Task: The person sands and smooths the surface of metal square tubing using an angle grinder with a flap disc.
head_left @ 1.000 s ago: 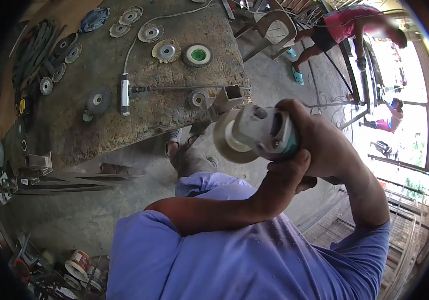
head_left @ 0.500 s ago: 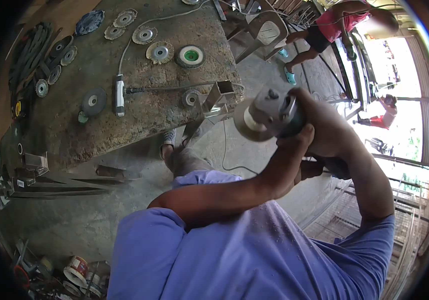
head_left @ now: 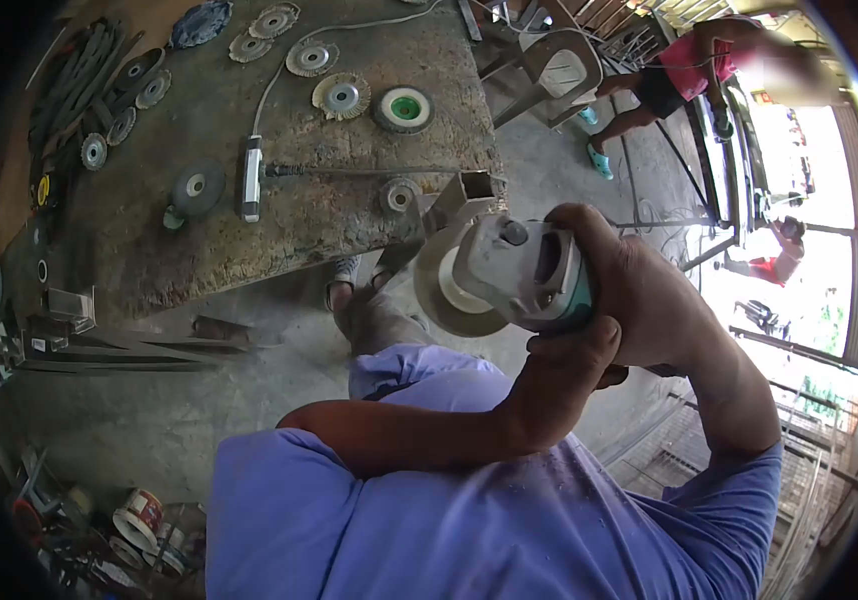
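An angle grinder with a pale round disc is held in front of my chest. My right hand wraps over the grinder's body from the right. From below, my left hand is closed around it, its thumb up along the side; part of its grip is hidden. The disc points left and overlaps the lower part of a square metal tube at the corner of the worn workbench.
Several flap and grinding discs lie across the bench. A white power strip with a plugged-in cable lies among them. Beyond the bench are a plastic chair and a person in a pink top. Metal bars jut out at lower left.
The grinder in my hands has moved left and down, its disc now closer to the square tube. The view has shifted slightly, so the bench sits further right.
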`<state>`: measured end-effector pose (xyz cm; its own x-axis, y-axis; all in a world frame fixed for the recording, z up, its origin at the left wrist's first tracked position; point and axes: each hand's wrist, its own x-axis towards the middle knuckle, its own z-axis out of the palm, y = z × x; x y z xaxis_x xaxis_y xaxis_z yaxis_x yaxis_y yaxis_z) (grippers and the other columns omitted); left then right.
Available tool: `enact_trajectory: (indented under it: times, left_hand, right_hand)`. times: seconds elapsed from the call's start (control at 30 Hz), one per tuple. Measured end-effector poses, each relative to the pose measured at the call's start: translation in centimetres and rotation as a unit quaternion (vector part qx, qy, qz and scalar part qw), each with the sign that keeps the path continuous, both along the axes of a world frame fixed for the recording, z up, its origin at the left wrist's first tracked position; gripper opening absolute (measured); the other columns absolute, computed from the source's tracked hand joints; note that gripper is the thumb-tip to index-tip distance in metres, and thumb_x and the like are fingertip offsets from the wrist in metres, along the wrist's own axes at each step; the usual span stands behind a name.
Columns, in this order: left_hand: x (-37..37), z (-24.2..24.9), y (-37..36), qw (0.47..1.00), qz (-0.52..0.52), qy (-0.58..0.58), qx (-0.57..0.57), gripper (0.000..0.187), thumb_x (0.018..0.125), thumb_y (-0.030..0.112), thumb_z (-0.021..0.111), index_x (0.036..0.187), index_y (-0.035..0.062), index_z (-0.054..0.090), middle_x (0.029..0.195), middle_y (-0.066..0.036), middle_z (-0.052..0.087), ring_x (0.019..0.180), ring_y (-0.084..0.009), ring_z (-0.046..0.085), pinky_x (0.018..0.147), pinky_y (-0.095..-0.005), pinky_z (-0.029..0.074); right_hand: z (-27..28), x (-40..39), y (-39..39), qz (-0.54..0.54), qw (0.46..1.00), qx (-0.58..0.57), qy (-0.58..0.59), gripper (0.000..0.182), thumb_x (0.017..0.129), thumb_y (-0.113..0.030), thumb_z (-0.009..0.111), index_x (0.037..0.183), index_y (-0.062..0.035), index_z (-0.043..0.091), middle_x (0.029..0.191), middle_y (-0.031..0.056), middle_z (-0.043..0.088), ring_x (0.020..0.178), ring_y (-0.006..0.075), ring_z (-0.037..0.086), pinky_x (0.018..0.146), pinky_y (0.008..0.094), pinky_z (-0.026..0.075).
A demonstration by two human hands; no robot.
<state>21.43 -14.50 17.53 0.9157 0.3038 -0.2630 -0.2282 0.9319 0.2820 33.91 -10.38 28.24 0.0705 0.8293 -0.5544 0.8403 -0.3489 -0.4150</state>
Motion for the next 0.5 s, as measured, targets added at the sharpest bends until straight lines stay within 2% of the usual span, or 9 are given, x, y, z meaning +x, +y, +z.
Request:
enact_trajectory:
  times: [0.1,0.2,0.33,0.5]
  left_hand:
    - [-1.2,-0.5,0.3,0.997,0.048,-0.046,0.032,0.080,0.102,0.058,0.052,0.151,-0.0014,0.028,0.142,-0.017,0.049,0.130,-0.0253,0.057,0.110,-0.0432,0.050]
    - [-0.9,-1.5,0.2,0.998,-0.019,-0.041,0.042,0.081,0.101,0.060,0.052,0.151,0.0004,0.028,0.145,-0.016,0.046,0.131,-0.0238,0.056,0.110,-0.0428,0.050]
    - [1.0,-0.2,-0.4,0.999,0.013,-0.046,0.009,0.084,0.100,0.063,0.051,0.151,0.0011,0.029,0.141,-0.016,0.050,0.127,-0.0220,0.058,0.108,-0.0417,0.052]
    - [0.6,-0.4,-0.2,0.998,0.020,-0.053,0.027,0.087,0.098,0.066,0.053,0.151,0.0013,0.029,0.140,-0.016,0.051,0.126,-0.0218,0.059,0.107,-0.0419,0.052]
  right_hand:
    - [-0.6,-0.3,1.2,0.025,0.999,-0.001,0.025,0.089,0.060,-0.026,0.094,0.131,-0.0047,0.044,0.097,0.0202,0.072,0.094,0.0413,0.072,0.079,0.0450,0.056]
    - [-0.6,-0.1,1.0,0.030,0.999,0.013,0.027,0.091,0.059,-0.026,0.095,0.132,-0.0049,0.044,0.099,0.0197,0.072,0.095,0.0405,0.072,0.079,0.0447,0.056]
    - [0.3,0.7,0.1,-0.005,1.000,0.003,-0.005,0.090,0.059,-0.026,0.095,0.131,-0.0051,0.045,0.100,0.0192,0.072,0.095,0.0396,0.073,0.080,0.0443,0.057]
    - [0.0,0.7,0.3,0.014,1.000,0.003,-0.009,0.088,0.059,-0.026,0.095,0.129,-0.0060,0.046,0.099,0.0182,0.072,0.094,0.0395,0.073,0.079,0.0439,0.057]
